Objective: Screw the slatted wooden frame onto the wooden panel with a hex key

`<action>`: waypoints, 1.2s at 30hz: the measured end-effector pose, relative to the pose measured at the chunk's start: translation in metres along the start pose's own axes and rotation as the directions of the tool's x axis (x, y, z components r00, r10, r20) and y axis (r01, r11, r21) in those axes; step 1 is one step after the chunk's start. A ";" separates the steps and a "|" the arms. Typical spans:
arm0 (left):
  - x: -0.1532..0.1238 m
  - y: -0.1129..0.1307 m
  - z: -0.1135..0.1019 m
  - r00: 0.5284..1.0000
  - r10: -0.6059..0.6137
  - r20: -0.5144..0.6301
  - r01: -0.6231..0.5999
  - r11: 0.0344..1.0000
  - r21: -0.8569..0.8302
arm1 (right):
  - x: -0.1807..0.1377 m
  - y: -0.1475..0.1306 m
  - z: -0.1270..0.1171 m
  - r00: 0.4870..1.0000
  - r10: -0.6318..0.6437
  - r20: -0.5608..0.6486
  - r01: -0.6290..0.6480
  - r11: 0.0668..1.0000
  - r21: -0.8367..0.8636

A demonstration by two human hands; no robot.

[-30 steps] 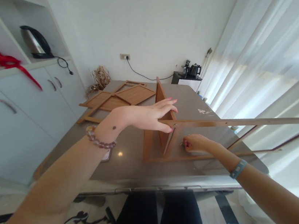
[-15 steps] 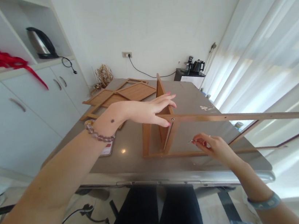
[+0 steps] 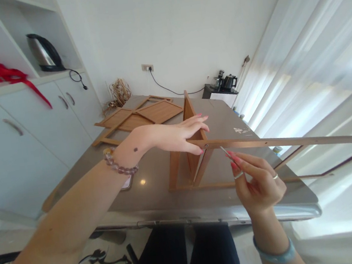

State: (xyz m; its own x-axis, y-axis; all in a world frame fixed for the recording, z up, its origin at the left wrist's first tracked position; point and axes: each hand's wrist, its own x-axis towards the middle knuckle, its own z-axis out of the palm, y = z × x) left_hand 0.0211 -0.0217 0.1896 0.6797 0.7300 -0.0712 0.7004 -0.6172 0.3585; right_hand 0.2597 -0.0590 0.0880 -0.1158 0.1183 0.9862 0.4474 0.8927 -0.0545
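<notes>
A brown wooden frame stands half assembled on the grey table, with an upright panel and a long rail running off to the right. My left hand rests on the joint where the rail meets the panel, fingers stretched out and pressed against the wood. My right hand is raised just below the rail, palm toward me, pinching a thin metal tool or screw whose tip points up at the rail near a screw hole.
More wooden panels lie flat at the table's far left. A phone lies under my left wrist. White cupboards with a kettle stand to the left. Curtains hang on the right.
My right hand has lifted off the table from the lower frame bar and turned palm up, bringing the thin metal piece up to the rail. My left hand has stayed on the joint.
</notes>
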 end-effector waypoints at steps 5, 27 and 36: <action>0.000 -0.001 0.002 1.000 0.001 -0.012 -0.001 1.000 0.014 | 0.012 -0.006 0.001 0.981 -0.159 0.109 0.169 0.982 -0.086; 0.001 -0.001 0.003 1.000 0.021 -0.007 -0.021 0.999 0.026 | 0.038 -0.029 -0.012 0.841 -0.157 0.518 0.321 0.915 -0.245; 0.000 -0.002 0.003 1.000 0.010 -0.013 -0.010 1.000 0.025 | 0.063 -0.053 -0.009 0.780 -0.047 0.624 0.387 0.820 -0.422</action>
State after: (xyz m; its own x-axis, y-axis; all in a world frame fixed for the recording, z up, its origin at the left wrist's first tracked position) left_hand 0.0203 -0.0219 0.1865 0.6839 0.7274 -0.0559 0.6989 -0.6313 0.3361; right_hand 0.2365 -0.1025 0.1541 -0.6649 0.3220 0.6740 0.6960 0.5946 0.4025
